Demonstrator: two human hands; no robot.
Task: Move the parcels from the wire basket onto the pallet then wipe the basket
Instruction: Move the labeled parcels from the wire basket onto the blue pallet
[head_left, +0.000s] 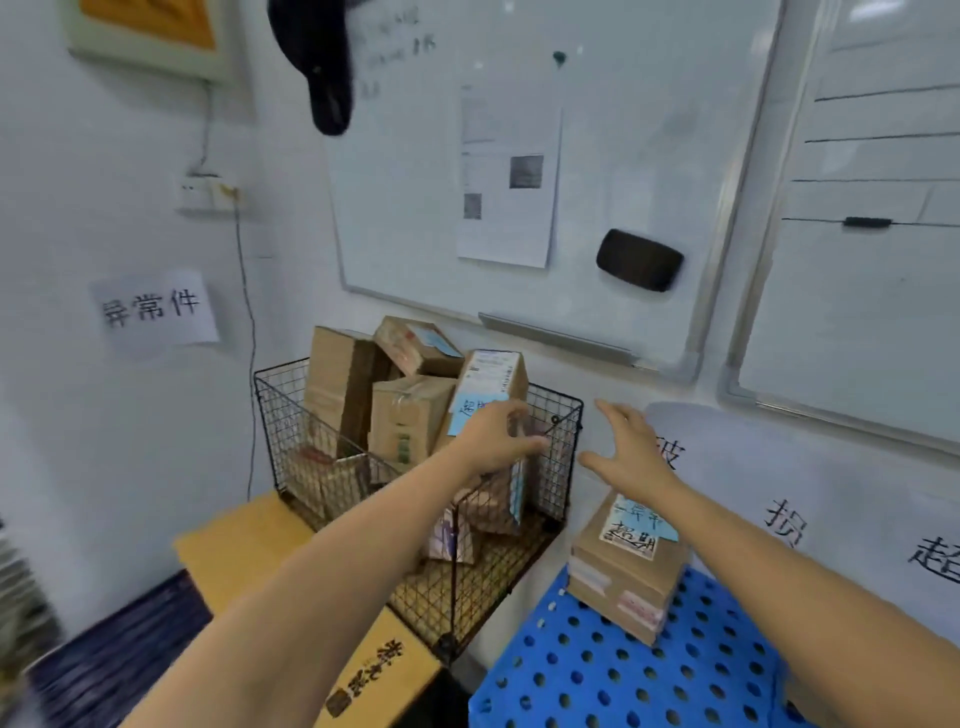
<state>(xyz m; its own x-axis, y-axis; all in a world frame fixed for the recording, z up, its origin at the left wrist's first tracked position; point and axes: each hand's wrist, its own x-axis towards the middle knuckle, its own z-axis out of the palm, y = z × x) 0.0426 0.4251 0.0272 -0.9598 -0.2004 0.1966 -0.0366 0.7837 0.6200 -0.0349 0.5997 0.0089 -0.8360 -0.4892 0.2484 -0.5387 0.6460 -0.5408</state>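
1. Parcels fill most of the basket: brown boxes stand and lean along its back and left walls, and a few smaller ones lie low near its front right corner. The basket sits on a yellow cardboard box against the wall
2. The left hand reaches in over the basket's right front edge and grips the labelled parcel, a tall box with a white shipping label and a blue note. The fingers curl over its face and the thumb points toward the right wall. This parcel leans at the basket's right side and is not yet lifted clear of the wire
3. The right hand holds nothing. Its fingers are spread and straight, just outside the basket's right wall and above the stack, as if ready to take the parcel's other side
4. The blue pallet lies beside the basket, to its right. The stack is a short pile of flat parcels at the pallet's back left corner, the top one bearing a handwritten label and a blue note
5. By my reading the task is at an early stage: only that short stack is across, and most of the parcels are in the basket
6. What is left looks like the bulk of the moving, one box after another, and then the whole of the wiping. No cloth shows anywhere in view
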